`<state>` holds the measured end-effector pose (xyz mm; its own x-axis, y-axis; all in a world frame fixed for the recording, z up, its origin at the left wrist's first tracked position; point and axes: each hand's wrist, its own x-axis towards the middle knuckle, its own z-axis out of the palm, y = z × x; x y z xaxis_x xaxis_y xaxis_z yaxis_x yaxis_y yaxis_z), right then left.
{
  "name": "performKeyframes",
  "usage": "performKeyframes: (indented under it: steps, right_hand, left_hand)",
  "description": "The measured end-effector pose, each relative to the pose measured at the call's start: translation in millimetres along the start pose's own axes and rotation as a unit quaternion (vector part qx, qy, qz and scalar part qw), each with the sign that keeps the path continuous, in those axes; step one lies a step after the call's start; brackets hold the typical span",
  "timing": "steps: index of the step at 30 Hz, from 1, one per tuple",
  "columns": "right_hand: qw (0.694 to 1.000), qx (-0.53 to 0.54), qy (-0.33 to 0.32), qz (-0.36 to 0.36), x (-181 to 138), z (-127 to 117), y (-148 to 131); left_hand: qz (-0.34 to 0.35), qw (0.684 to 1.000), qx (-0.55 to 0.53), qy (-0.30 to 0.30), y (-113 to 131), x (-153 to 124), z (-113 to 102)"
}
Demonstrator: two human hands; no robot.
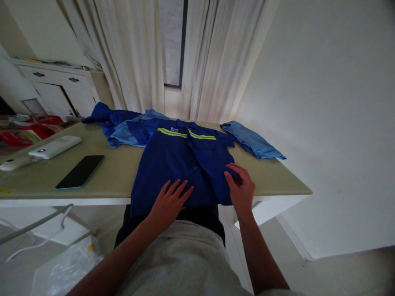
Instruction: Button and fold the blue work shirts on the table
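Grey cloth top [182, 259] | left hand [171, 201], fingers fanned flat on royal-blue, yellow-banded, short-sleeved shirt [179, 162] atop olive tabletop [120, 172] | right hand [242, 187] half-curled at shirt's edge; pinch, I cannot tell | white chest print [174, 129], illegible

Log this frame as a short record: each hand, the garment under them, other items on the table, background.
left hand: fingers spread on the shirt's lower front
right hand: at the shirt's right edge; whether it pinches cloth is unclear
shirt: dark blue, short-sleeved, front up, yellow-green chest stripes, hem past the table's near edge
table, left: black phone, white device, heaped blue clothes
table, right: light blue garment
background: pale curtains
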<state>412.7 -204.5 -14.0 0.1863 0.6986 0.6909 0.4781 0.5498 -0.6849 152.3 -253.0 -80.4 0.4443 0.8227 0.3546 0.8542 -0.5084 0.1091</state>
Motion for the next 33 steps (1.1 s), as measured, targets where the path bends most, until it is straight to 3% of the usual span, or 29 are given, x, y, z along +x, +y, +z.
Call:
performKeyframes:
  steps: [2,4,6,8,11,16,21,24,26,28,31,33]
  right_hand:
    - [0.999,-0.002,0.028,-0.023,6.1,-2.3,-13.4]
    - [0.998,-0.006,-0.018,-0.053,5.5,-1.3,-27.3]
    - [0.987,-0.008,-0.139,-0.085,-4.1,4.2,-35.7]
    - [0.954,-0.002,-0.276,-0.117,-20.5,13.0,-36.4]
    - [0.911,0.004,-0.388,-0.141,-45.5,26.1,-27.5]
    - [0.902,-0.063,-0.404,-0.140,-57.9,31.8,-17.1]
    - [0.888,-0.104,-0.426,-0.136,-52.6,27.1,-17.5]
    - [0.888,-0.105,-0.427,-0.135,-52.3,26.3,-16.6]
    - [0.893,-0.098,-0.422,-0.123,-52.0,26.7,-16.3]
    - [0.900,-0.083,-0.416,-0.105,-50.4,27.3,-16.8]
    - [0.908,-0.050,-0.407,-0.082,-45.5,27.3,-18.0]
    - [0.914,-0.027,-0.398,-0.071,-42.2,26.4,-17.8]
  left_hand:
    - [0.001,1.000,0.021,-0.005,-6.0,-5.6,6.2]
    - [0.009,1.000,0.030,-0.001,-8.8,-9.8,9.5]
    - [0.018,0.999,0.036,0.008,-10.1,-14.2,10.7]
    - [0.026,0.998,0.046,0.014,-10.7,-19.9,11.6]
    - [0.032,0.998,0.053,0.010,-10.8,-28.9,11.3]
    - [0.042,0.997,-0.025,-0.052,-15.3,-26.8,-13.8]
    - [0.064,0.981,-0.145,-0.110,-30.3,16.0,-47.4]
    - [0.067,0.969,-0.201,-0.128,-41.4,47.8,-44.8]
    - [0.022,0.956,-0.265,-0.127,-46.3,65.7,-36.0]
    - [-0.053,0.916,-0.376,-0.127,-47.3,80.6,-27.2]
    - [-0.171,0.795,-0.565,-0.143,-43.1,100.4,-19.8]
    - [-0.211,0.720,-0.644,-0.149,-40.1,113.2,-17.9]
